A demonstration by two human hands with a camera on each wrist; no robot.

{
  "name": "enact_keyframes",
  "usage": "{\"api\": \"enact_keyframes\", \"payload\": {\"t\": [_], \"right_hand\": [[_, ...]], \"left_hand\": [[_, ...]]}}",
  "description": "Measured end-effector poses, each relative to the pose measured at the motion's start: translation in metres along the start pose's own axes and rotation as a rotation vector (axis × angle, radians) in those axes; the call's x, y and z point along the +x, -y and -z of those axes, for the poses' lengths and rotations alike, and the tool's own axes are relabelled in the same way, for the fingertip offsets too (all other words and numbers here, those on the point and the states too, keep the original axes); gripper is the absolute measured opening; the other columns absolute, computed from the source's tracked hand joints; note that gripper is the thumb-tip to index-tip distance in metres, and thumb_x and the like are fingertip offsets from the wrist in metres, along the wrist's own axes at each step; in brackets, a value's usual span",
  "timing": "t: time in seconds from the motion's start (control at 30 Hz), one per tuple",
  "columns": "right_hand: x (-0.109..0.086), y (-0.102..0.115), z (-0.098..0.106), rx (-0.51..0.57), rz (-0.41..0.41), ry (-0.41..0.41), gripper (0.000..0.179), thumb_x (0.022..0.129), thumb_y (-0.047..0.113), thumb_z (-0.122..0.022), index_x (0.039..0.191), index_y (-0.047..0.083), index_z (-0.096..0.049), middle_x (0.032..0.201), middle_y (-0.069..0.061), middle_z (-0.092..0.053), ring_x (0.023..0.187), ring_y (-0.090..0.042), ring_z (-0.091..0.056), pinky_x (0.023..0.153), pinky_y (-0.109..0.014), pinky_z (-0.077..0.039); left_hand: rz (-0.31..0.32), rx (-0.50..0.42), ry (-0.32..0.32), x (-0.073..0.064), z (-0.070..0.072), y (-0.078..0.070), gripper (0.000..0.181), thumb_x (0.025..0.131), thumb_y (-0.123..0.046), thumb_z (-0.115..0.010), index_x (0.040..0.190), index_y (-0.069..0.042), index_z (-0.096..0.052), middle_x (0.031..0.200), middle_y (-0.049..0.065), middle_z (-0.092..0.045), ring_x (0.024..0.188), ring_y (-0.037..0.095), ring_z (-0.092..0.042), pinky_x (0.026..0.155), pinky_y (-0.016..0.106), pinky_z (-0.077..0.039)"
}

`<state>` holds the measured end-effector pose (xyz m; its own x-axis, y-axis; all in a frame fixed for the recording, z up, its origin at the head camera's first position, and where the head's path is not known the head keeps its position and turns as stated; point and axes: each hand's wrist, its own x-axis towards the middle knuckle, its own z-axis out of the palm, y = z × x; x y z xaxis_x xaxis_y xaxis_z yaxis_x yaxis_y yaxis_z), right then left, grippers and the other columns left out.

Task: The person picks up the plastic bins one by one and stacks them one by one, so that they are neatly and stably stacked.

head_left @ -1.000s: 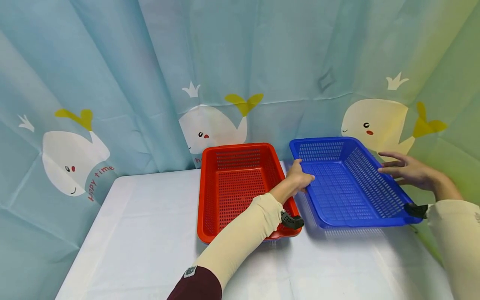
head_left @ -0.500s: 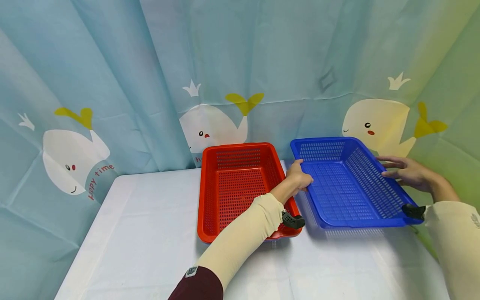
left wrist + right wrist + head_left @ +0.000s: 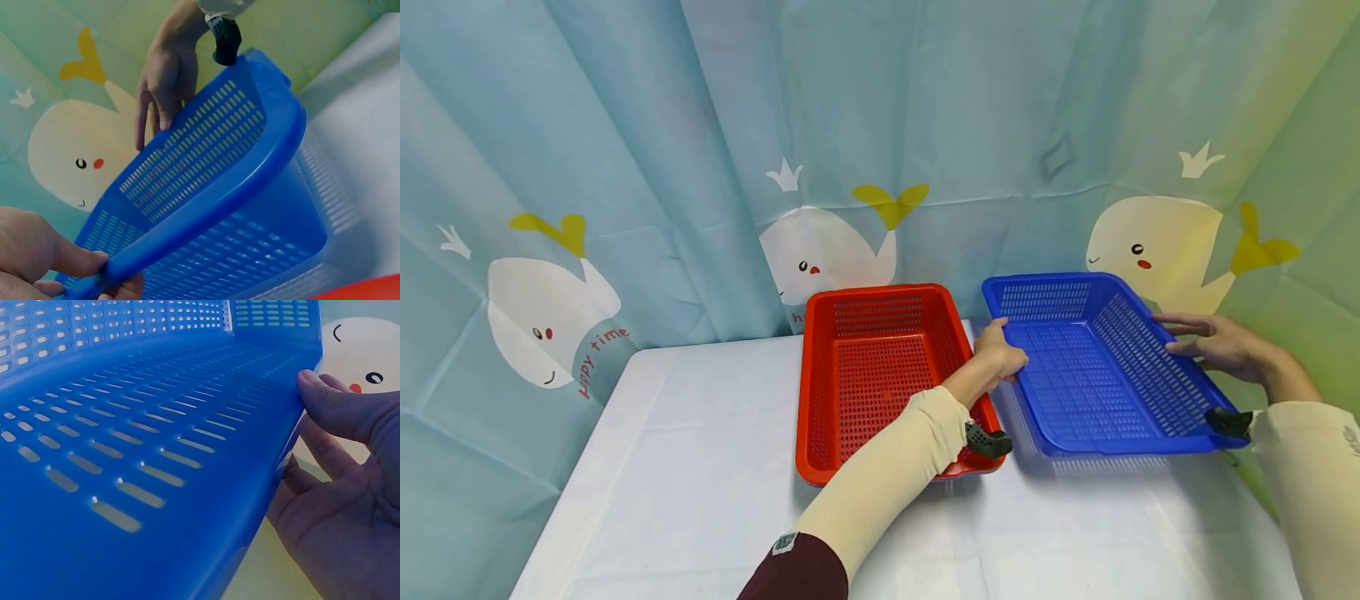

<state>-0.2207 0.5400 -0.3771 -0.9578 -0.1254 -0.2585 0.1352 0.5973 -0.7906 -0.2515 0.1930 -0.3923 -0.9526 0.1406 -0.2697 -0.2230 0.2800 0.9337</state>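
A blue plastic basket (image 3: 1082,379) with slotted walls is at the right of the table, nothing inside it. My left hand (image 3: 997,354) grips its left rim; in the left wrist view, the thumb (image 3: 78,257) lies over the rim and fingertips show beneath. At the opposite rim is my right hand (image 3: 1221,346). Its thumb (image 3: 319,394) touches the rim in the right wrist view, while the other fingers sit against the outer side, partly hidden. A red slotted basket (image 3: 801,392) stands to the left, partly covered by my left forearm.
White cloth covers the table (image 3: 685,467). Behind it hangs a light blue curtain (image 3: 970,125) printed with whales, close to both baskets. A green curtain side (image 3: 1322,275) borders the right hand. A thin bluish edge shows under the red basket's front rim.
My right hand has shifted slightly left along the blue basket's right rim, its fingers closer to it. The left hand keeps its grip, and both baskets stay almost in place.
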Motion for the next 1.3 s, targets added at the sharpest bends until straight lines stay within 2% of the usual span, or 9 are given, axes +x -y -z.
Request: {"api": "enact_keyframes", "payload": {"t": [0.17,0.23,0.4,0.47,0.7,0.8,1.03,1.17,1.3], "right_hand": [[0.001,0.0,0.0,-0.023,-0.014,0.0,0.064,0.105,0.015,-0.059,0.161,0.006,-0.028,0.154,-0.044,-0.021,0.102,-0.018,-0.067,0.089,-0.042,-0.06],[0.0,0.001,0.0,-0.026,-0.01,0.001,0.063,0.105,0.014,-0.059,0.161,0.008,-0.03,0.154,-0.045,-0.021,0.102,-0.019,-0.067,0.089,-0.044,-0.06],[-0.003,0.004,-0.001,-0.027,-0.001,0.0,0.052,0.105,0.01,-0.058,0.152,0.03,-0.045,0.152,-0.047,-0.021,0.102,-0.021,-0.067,0.088,-0.046,-0.06],[-0.004,0.005,-0.001,-0.04,-0.001,-0.003,0.05,0.105,0.009,-0.058,0.148,0.033,-0.047,0.152,-0.047,-0.021,0.102,-0.023,-0.067,0.088,-0.047,-0.06],[-0.002,0.01,-0.002,-0.112,0.012,-0.029,0.053,0.104,0.005,-0.058,0.154,0.004,-0.039,0.148,-0.049,-0.027,0.102,-0.034,-0.068,0.084,-0.049,-0.061],[-0.002,0.012,-0.002,-0.136,0.02,-0.034,0.055,0.103,0.004,-0.059,0.153,-0.003,-0.037,0.146,-0.05,-0.029,0.102,-0.038,-0.067,0.083,-0.05,-0.061],[-0.003,0.014,-0.001,-0.184,0.034,-0.034,0.053,0.102,0.005,-0.061,0.151,-0.001,-0.041,0.145,-0.05,-0.031,0.101,-0.037,-0.068,0.082,-0.05,-0.062],[-0.004,0.018,0.003,-0.224,0.034,-0.024,0.06,0.101,0.006,-0.063,0.151,-0.006,-0.033,0.143,-0.05,-0.032,0.1,-0.038,-0.069,0.081,-0.051,-0.062],[-0.005,0.025,0.009,-0.254,0.032,-0.01,0.063,0.1,0.002,-0.063,0.151,-0.009,-0.028,0.141,-0.051,-0.033,0.097,-0.04,-0.069,0.08,-0.053,-0.062]], "left_hand": [[0.0,0.008,-0.007,-0.001,0.0,0.0,0.081,0.082,0.015,-0.073,0.151,-0.022,-0.051,0.134,0.012,-0.057,0.079,0.023,-0.065,0.061,0.039,-0.063],[0.0,0.015,-0.009,0.0,-0.001,0.0,0.081,0.082,0.015,-0.073,0.151,-0.022,-0.051,0.135,0.011,-0.056,0.083,0.023,-0.065,0.059,0.038,-0.063],[0.009,0.015,-0.003,0.0,-0.001,0.0,0.081,0.082,0.016,-0.072,0.151,-0.023,-0.052,0.139,0.009,-0.055,0.092,0.023,-0.065,0.057,0.036,-0.062],[0.018,0.009,-0.001,0.0,-0.001,-0.001,0.081,0.083,0.015,-0.072,0.151,-0.024,-0.051,0.14,0.008,-0.054,0.091,0.023,-0.065,0.056,0.035,-0.062],[0.054,0.012,-0.013,0.002,-0.001,-0.002,0.081,0.083,0.014,-0.071,0.15,-0.028,-0.053,0.137,0.007,-0.055,0.078,0.017,-0.062,0.061,0.038,-0.063],[0.057,0.016,-0.014,0.001,-0.001,-0.002,0.081,0.082,0.014,-0.071,0.15,-0.028,-0.054,0.135,0.007,-0.057,0.071,0.017,-0.06,0.063,0.04,-0.064],[0.034,0.028,-0.007,-0.004,0.002,-0.005,0.08,0.083,0.013,-0.073,0.151,-0.025,-0.053,0.13,0.011,-0.06,0.064,0.022,-0.064,0.066,0.04,-0.064],[0.017,-0.007,-0.009,-0.006,0.004,-0.009,0.082,0.081,0.016,-0.074,0.15,-0.023,-0.054,0.128,0.011,-0.06,0.074,0.022,-0.065,0.068,0.044,-0.064],[0.001,-0.032,-0.001,-0.008,0.008,-0.016,0.082,0.08,0.016,-0.076,0.149,-0.024,-0.055,0.134,0.011,-0.057,0.082,0.021,-0.066,0.062,0.04,-0.063]]}}
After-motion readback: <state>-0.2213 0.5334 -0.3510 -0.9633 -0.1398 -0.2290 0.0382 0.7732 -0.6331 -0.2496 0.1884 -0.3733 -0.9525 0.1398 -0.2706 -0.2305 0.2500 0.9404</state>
